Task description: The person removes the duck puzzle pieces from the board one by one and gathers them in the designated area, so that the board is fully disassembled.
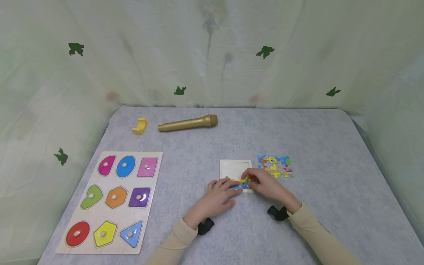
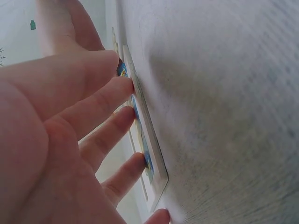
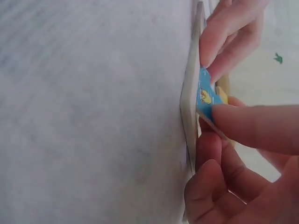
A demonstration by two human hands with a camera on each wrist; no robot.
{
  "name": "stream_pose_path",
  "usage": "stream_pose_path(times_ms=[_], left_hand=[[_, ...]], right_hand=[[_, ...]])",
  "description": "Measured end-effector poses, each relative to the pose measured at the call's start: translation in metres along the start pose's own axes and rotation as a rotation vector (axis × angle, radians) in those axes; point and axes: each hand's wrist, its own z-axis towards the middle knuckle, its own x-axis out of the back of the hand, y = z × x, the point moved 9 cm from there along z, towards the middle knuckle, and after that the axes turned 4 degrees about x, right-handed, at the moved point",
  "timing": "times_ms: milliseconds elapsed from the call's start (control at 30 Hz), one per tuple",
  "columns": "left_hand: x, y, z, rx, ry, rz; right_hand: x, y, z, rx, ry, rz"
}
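A small white puzzle tray (image 1: 234, 167) lies on the table, with blue and yellow puzzle pieces (image 1: 239, 186) along its near side. My left hand (image 1: 216, 198) rests its extended fingertips on those pieces; the left wrist view shows the fingers (image 2: 105, 142) spread along the tray's edge. At the tray's near right corner, my right hand (image 1: 267, 184) pinches a blue puzzle piece (image 3: 205, 98) with a yellow picture on it. That piece is tilted, one edge lifted off the tray, as the right wrist view shows. My fingers partly cover the pieces.
Right of the tray lies a loosely laid group of puzzle pieces (image 1: 286, 161). A wooden shape board (image 1: 124, 217) with knobbed shapes takes up the left side. Toward the back are a gold toy microphone (image 1: 187, 124) and a yellow curved block (image 1: 140, 126). A curtain (image 1: 198, 66) hangs behind the table.
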Motion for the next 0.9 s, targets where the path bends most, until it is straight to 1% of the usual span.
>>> stream_pose_path(times_ms=[100, 167, 267, 367, 533, 633, 767, 900], left_hand=[[0.001, 0.001, 0.000, 0.005, -0.004, 0.004], [0.002, 0.002, 0.000, 0.006, -0.001, 0.004], [0.003, 0.003, 0.000, 0.009, 0.001, 0.005], [0.004, 0.003, 0.000, 0.011, -0.001, -0.002], [0.003, 0.002, -0.002, 0.006, 0.002, -0.023], [0.002, 0.001, -0.003, -0.004, 0.006, -0.027], [0.001, 0.001, -0.004, -0.017, 0.005, -0.015], [0.000, 0.001, -0.003, -0.020, 0.000, -0.010]], right_hand=[[0.008, 0.008, -0.003, -0.046, 0.034, 0.048], [0.018, 0.014, -0.008, -0.071, 0.073, 0.071], [0.035, 0.023, -0.017, -0.086, 0.116, 0.106], [0.052, 0.035, -0.031, -0.113, 0.135, 0.106], [0.076, 0.054, -0.058, -0.202, 0.137, 0.087], [0.088, 0.061, -0.072, -0.222, 0.154, 0.072], [0.098, 0.067, -0.085, -0.258, 0.175, 0.050], [0.099, 0.071, -0.092, -0.310, 0.156, 0.033]])
